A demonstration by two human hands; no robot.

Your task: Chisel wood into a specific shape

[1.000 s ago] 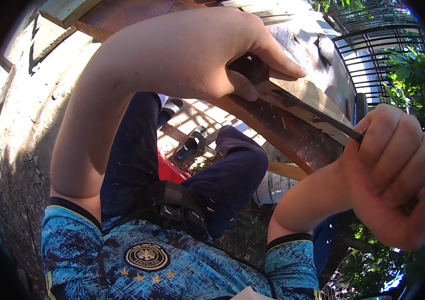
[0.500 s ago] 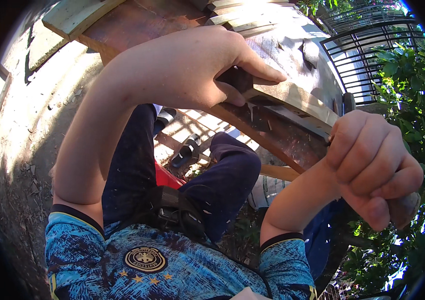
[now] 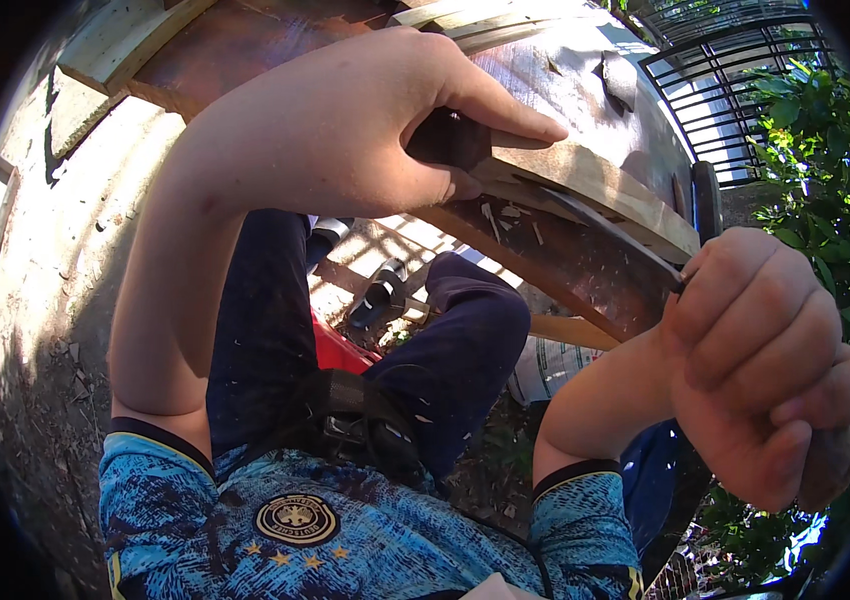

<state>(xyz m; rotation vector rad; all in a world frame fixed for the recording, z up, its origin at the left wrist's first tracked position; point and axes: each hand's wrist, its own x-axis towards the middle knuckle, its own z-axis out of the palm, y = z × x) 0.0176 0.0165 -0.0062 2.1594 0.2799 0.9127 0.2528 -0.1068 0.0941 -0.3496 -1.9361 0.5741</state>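
Note:
My right hand (image 3: 755, 360) is closed round the rounded, brownish handle (image 3: 831, 468) of a long metal-bladed tool (image 3: 635, 244). Its narrow blade lies slantwise along the side of a pale wooden block (image 3: 605, 190); whether it is a chisel, a knife or a file I cannot tell. My left hand (image 3: 395, 130) grips the block's near left end, index finger on top and thumb at the side. Under the block is a brown wooden workbench (image 3: 585, 285), with a few pale wood shavings (image 3: 510, 215) on it.
More wooden pieces (image 3: 490, 20) lie on the bench's far side, near a dark scrap (image 3: 618, 80). A thick timber (image 3: 125, 50) sits at the upper left. Black metal railing (image 3: 735, 90) and leafy plants (image 3: 805, 200) stand at the right. A black sandal (image 3: 378, 295) shows below.
My right hand has moved right and slightly down, drawing the tool along the block, so more of its blade shows. My left hand keeps its grip; the view has shifted a little.

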